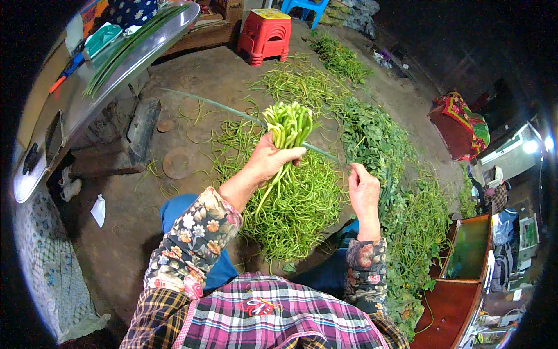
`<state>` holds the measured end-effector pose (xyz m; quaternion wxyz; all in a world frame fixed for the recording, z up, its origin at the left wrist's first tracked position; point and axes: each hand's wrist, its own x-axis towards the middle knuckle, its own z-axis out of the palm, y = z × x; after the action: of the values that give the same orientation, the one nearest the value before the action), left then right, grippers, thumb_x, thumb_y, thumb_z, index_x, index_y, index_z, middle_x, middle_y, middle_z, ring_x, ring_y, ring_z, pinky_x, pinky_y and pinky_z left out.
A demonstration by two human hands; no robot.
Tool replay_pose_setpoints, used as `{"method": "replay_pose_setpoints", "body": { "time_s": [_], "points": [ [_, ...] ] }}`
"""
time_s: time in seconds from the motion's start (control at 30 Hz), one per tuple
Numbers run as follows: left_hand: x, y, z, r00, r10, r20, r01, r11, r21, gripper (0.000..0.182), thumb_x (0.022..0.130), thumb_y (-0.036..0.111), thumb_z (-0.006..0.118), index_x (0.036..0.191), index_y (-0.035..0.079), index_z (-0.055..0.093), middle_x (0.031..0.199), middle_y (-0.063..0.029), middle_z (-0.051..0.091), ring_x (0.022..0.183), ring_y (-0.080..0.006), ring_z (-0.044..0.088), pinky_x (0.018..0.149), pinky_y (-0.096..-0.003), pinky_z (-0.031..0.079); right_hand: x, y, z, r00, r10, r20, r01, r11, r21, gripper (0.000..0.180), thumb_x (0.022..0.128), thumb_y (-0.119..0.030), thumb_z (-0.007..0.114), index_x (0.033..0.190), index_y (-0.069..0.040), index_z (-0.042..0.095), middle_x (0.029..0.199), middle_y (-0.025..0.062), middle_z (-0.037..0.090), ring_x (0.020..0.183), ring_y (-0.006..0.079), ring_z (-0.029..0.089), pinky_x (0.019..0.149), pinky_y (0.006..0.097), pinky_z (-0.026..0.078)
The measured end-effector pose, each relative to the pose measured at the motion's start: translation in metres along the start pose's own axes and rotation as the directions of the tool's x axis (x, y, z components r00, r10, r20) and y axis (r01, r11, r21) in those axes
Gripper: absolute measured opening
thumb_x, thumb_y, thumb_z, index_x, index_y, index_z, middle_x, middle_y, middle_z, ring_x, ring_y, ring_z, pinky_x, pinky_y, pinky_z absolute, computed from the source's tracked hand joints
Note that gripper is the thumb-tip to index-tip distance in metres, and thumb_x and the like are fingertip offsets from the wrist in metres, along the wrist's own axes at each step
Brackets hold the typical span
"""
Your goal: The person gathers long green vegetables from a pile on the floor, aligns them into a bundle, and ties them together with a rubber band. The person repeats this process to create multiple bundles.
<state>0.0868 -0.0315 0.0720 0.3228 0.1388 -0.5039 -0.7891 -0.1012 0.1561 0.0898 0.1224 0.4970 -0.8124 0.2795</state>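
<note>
My left hand (279,157) is closed around an upright bundle of green vegetable stems (290,122), its pale cut ends upward and thin ends hanging below. A flat green strip (213,103) crosses behind or around the bundle at the grip and runs out both ways. To the right, my right hand (364,183) pinches the strip's other end between thumb and fingers. Under both hands lies a large loose heap of thin green stems (296,209) on the floor, between my knees.
Leafy vines (375,135) pile along the right. Stacked red plastic stools (265,37) stand ahead, near a blue chair (305,6). At left, a metal-topped table (144,56) holds long green strips (130,43). A wooden cabinet (453,305) is at lower right; a person (497,196) is farther right.
</note>
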Motion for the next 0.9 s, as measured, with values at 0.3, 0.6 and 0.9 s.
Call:
{"method": "replay_pose_setpoints", "body": {
  "time_s": [0.3, 0.6, 0.9],
  "points": [
    [0.005, 0.022, -0.031, 0.981, 0.098, -0.169, -0.101, 0.995, -0.01, 0.01, 0.086, 0.003, 0.071, 0.093, 0.005, 0.064, 0.076, -0.0022, 0.065, 0.063, -0.013, 0.062, 0.058, -0.0279, 0.051, -0.047, -0.01, -0.048, 0.981, 0.195, -0.002, -0.184, 0.927, 0.326, 0.015, 0.092, 0.0, 0.055, 0.098, -0.001, 0.069, 0.071, -0.0023, 0.058, 0.061, 0.0043, 0.047, 0.054, 0.0227, 0.037],
    [0.005, 0.015, -0.044, 0.964, 0.002, -0.264, 0.004, 1.0, 0.021, 0.012, 0.083, 0.003, 0.074, 0.093, 0.001, 0.068, 0.077, -0.0038, 0.067, 0.06, -0.0128, 0.061, 0.056, -0.0284, 0.05, -0.098, -0.034, -0.086, 0.964, 0.232, 0.129, -0.265, 0.87, 0.415, 0.015, 0.091, 0.0, 0.059, 0.103, 0.004, 0.067, 0.075, -0.0011, 0.061, 0.065, 0.0036, 0.048, 0.058, 0.0214, 0.041],
    [0.006, -0.002, -0.047, 0.973, 0.061, -0.222, -0.004, 0.969, 0.249, 0.021, 0.081, 0.013, 0.078, 0.094, 0.0, 0.069, 0.078, -0.0035, 0.068, 0.064, -0.0113, 0.062, 0.059, -0.0289, 0.05, -0.111, -0.064, -0.142, 0.937, 0.197, 0.287, -0.335, 0.737, 0.587, 0.011, 0.087, 0.002, 0.06, 0.095, 0.005, 0.067, 0.071, -0.0028, 0.059, 0.059, 0.0019, 0.047, 0.053, 0.0194, 0.036]
  ]
}}
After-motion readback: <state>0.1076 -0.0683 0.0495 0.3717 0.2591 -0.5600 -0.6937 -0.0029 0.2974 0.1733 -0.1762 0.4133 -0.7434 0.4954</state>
